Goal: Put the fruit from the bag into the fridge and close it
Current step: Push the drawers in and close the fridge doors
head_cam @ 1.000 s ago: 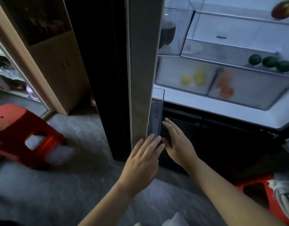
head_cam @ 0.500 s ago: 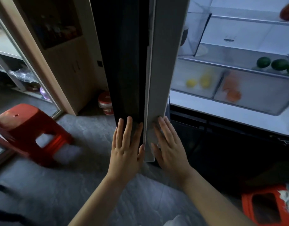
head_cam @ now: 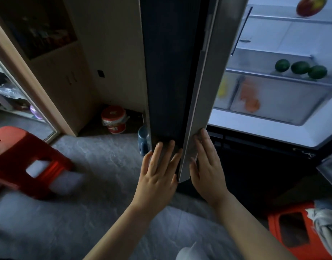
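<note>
Two bare hands bracket the lower corner of a half-open fridge door seen edge-on. The left hand lies flat on the door's dark matte outer face, and the right hand lies flat on its smooth pale grey inner side. The fingers of both hands are straight, slightly fanned and pointing upward, and they hold nothing. Up and to the right of the right fingers, the lit fridge shows three round green fruits in a row on one glass shelf. One red-and-green mango sits higher up. Blurred yellow fruit and orange fruit show behind two frosted drawer fronts, too blurred to count. Two red plastic stools stand on the grey, marbled floor. One stool is well left of the left fingers. The other, below and right of the right fingers, carries a crumpled pale bag. One red-lidded tub and one blue container sit just up and left of the left fingertips.
</note>
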